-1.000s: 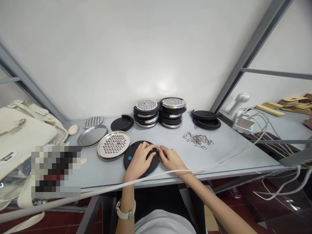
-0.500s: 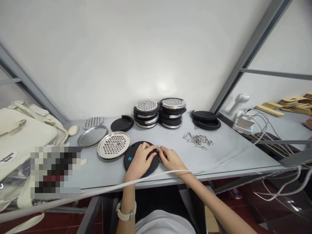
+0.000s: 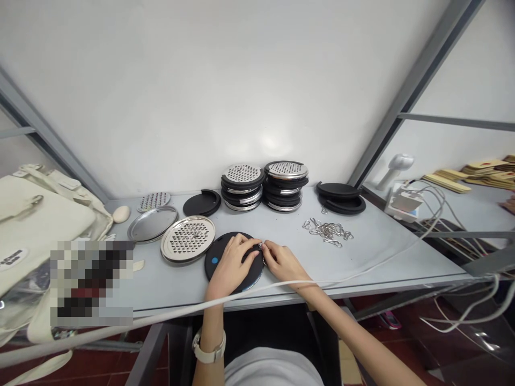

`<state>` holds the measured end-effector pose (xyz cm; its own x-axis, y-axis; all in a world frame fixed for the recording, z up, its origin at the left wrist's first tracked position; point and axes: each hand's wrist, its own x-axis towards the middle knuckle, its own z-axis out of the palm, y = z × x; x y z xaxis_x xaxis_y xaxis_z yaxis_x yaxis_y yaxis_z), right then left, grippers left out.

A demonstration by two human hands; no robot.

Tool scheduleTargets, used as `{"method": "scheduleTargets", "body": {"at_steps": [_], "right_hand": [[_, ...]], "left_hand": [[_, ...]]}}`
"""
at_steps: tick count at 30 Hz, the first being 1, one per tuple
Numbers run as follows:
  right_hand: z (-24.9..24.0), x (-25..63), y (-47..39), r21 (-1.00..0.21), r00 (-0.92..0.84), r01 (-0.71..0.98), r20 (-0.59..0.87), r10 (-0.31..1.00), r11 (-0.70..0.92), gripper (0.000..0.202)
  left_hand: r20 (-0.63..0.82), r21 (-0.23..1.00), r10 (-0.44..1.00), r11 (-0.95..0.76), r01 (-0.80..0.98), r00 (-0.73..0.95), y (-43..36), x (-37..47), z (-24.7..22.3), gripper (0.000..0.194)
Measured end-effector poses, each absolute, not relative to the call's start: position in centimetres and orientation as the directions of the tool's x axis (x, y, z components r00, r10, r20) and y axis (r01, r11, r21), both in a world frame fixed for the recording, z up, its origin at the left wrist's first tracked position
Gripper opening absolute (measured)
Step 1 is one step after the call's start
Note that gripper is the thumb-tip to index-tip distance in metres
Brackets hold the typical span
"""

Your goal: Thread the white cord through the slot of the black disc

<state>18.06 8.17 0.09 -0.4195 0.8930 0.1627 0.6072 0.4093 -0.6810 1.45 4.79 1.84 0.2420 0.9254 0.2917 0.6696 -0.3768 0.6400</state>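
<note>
A round black disc (image 3: 217,249) with a blue dot lies near the table's front edge. My left hand (image 3: 236,262) rests over it, thumb and fingers closed at its right rim. My right hand (image 3: 281,260) pinches a small metal piece (image 3: 260,246) at that same rim; the fingers mostly hide it. Left of the disc are a perforated grater plate (image 3: 188,238) and a plain metal plate (image 3: 153,224). Behind the hands stand two stacks of black-rimmed graters (image 3: 242,174) (image 3: 286,170). A pile of metal clips (image 3: 330,230) lies to the right.
Black holders (image 3: 338,190) (image 3: 201,203) lie at the back. A pale bag (image 3: 48,214) and a white rounded object (image 3: 121,214) are at left. A white cable (image 3: 161,315) crosses in front of the forearms. Chargers (image 3: 403,201) and a scanner (image 3: 396,169) are at right.
</note>
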Motion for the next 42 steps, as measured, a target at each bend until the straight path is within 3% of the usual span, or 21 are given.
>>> {"method": "scheduleTargets", "body": {"at_steps": [42], "right_hand": [[-0.13, 18.08, 8.17, -0.686, -0.42, 0.596, 0.178, 0.89, 0.418, 0.03]], "left_hand": [[0.282, 0.655, 0.927, -0.375, 0.657, 0.248, 4.76, 1.42, 1.89, 0.03]]}}
